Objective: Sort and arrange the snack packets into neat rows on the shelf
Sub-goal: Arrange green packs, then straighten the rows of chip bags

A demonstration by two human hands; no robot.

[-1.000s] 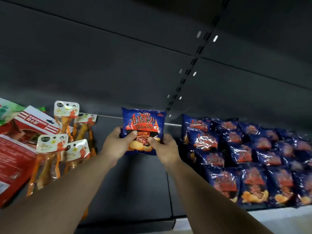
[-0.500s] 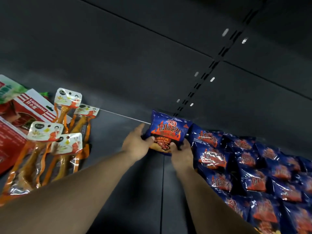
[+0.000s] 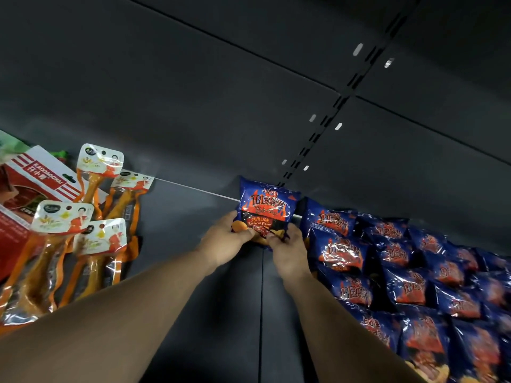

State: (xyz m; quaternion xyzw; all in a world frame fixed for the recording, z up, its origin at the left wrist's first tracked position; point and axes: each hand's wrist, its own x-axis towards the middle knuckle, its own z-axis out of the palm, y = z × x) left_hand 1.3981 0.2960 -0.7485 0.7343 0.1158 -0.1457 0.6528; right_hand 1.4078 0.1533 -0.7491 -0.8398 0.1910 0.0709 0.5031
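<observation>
A blue chip packet (image 3: 266, 207) with orange flames stands upright at the back of the dark shelf (image 3: 193, 217), against the rear wall. My left hand (image 3: 225, 240) grips its lower left corner and my right hand (image 3: 289, 251) grips its lower right corner. Directly to its right lie rows of several identical blue chip packets (image 3: 401, 272), overlapping toward the front.
Orange vacuum-packed snacks with white header cards (image 3: 83, 244) lie on the shelf's left side. A red and white box (image 3: 41, 178) sits behind them. The slotted upright (image 3: 326, 125) runs up the back wall. Bare shelf lies between the two groups.
Both hands carried the blue packet away from me to the shelf's back wall, beside the blue rows. The view has moved closer to the shelf.
</observation>
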